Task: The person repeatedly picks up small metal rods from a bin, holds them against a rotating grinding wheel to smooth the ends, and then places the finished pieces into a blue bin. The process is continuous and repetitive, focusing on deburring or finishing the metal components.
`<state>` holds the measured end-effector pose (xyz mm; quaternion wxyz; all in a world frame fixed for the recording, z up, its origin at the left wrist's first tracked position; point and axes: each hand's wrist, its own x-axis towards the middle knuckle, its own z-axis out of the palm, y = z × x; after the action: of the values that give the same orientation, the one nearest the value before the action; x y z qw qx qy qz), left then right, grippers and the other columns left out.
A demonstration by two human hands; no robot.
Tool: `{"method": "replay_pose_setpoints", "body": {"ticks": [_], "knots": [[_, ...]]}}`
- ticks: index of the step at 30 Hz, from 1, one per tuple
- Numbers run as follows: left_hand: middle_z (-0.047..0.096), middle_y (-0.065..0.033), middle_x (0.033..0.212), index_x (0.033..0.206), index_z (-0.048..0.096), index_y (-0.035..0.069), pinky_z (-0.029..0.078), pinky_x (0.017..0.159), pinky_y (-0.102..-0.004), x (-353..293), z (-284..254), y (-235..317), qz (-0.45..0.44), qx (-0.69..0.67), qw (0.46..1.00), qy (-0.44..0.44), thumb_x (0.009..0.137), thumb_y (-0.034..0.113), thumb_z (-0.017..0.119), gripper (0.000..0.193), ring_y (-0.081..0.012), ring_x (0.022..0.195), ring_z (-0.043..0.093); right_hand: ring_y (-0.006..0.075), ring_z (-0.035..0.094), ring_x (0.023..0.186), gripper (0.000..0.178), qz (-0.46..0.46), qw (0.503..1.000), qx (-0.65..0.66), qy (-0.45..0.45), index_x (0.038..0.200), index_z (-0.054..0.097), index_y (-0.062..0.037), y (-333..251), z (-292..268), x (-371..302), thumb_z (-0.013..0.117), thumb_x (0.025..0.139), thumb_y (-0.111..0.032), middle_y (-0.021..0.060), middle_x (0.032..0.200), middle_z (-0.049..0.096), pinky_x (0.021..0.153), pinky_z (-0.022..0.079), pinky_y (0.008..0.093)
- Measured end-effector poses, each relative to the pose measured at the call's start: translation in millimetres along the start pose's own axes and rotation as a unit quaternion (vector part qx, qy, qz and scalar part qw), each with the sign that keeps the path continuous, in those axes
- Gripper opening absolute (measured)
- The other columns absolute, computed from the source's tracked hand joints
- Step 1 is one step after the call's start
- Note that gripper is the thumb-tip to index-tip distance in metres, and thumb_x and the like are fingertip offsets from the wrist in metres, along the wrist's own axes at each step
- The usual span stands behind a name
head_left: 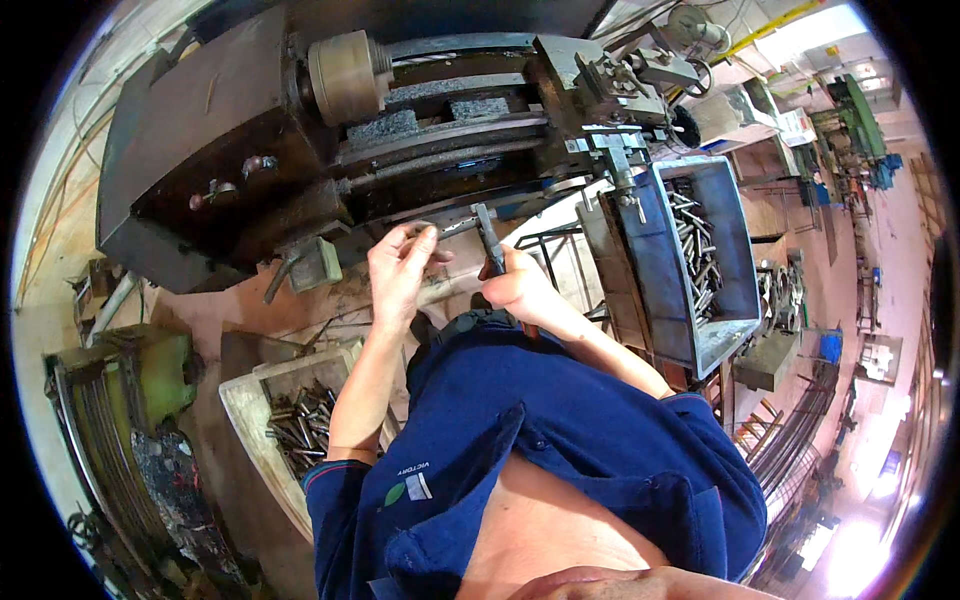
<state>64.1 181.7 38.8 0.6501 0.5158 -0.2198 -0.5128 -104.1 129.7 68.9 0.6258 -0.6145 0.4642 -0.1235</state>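
My left hand [398,268] is raised in front of the lathe, its thumb and fingers pinched on a short, shiny metal rod [458,228]. The rod points right, toward a dark, straight metal tool [488,238] standing up out of my right hand [516,282]. My right fingers are wrapped round this tool's lower part; its exact kind is unclear. The rod's right end comes up to the tool, but whether they touch I cannot make out. Just beyond both hands is the lathe [440,140], its round chuck [345,78] at the far left looking smeared.
Right of me, a blue bin [740,265] holds many metal rods. A pale crate [250,400] with similar pieces stands at the lower left, near a green machine [150,375]. The lathe's carriage [565,90] and tool post [615,85] are at the far right of its bed.
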Motion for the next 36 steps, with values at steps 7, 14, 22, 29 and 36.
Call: {"method": "replay_pose_setpoints", "body": {"ticks": [7, 14, 22, 29, 36], "knots": [[0.064, -0.0097, 0.084, 0.113, 0.049, -0.002, 0.046, 0.06, -0.0203, 19, -39, -20, 0.003, -0.022, 0.999, -0.024, 0.078, 0.0, 0.057, 0.035, -0.012, 0.069, 0.06, 0.0129, 0.043, 0.064, 0.022, -0.021, 0.994, 0.058, 0.093, 0.076, 0.043, -0.0035, 30, -8, 21, 0.057, 0.058, -0.009, 0.003, 0.066, 0.044, 0.057, 0.037, 0.0277], [0.049, -0.0115, 0.122, 0.129, 0.034, 0.002, 0.042, 0.088, -0.0295, 5, 5, -50, -0.094, -0.066, 0.972, -0.204, 0.073, 0.002, 0.059, 0.061, -0.0175, 0.109, 0.048, 0.0096, 0.04, 0.063, 0.021, -0.056, 0.985, 0.104, 0.129, 0.078, 0.047, -0.004, 16, -29, 62, 0.057, 0.06, -0.004, 0.0001, 0.067, 0.045, 0.054, 0.035, 0.0252], [0.051, -0.0055, 0.101, 0.125, 0.035, 0.001, 0.045, 0.086, -0.0295, 47, 75, -65, -0.056, 0.054, 0.967, -0.243, 0.073, 0.002, 0.063, 0.059, -0.0143, 0.097, 0.051, 0.0098, 0.041, 0.061, 0.02, -0.067, 0.973, 0.203, 0.085, 0.077, 0.046, -0.0038, 2, -64, 129, 0.057, 0.06, -0.005, 0.0009, 0.064, 0.045, 0.05, 0.035, 0.0259], [0.053, -0.0092, 0.107, 0.124, 0.036, 0.001, 0.048, 0.083, -0.0326, 106, 113, -50, -0.117, -0.012, 0.979, -0.169, 0.061, -0.002, 0.062, 0.068, -0.0193, 0.094, 0.056, 0.0153, 0.045, 0.064, 0.027, -0.116, 0.976, 0.15, 0.109, 0.083, 0.048, -0.0006, -15, -94, 170, 0.056, 0.059, -0.01, 0.0063, 0.069, 0.048, 0.057, 0.04, 0.0279], [0.054, -0.0054, 0.101, 0.119, 0.041, 0.001, 0.045, 0.08, -0.0271, 131, 122, -41, -0.102, -0.001, 0.983, -0.153, 0.058, 0.003, 0.066, 0.066, -0.0144, 0.091, 0.054, 0.0157, 0.047, 0.067, 0.041, -0.115, 0.984, 0.122, 0.066, 0.098, 0.048, 0.0029, -31, -108, 186, 0.057, 0.06, -0.01, 0.0072, 0.073, 0.05, 0.059, 0.041, 0.0282]]}}
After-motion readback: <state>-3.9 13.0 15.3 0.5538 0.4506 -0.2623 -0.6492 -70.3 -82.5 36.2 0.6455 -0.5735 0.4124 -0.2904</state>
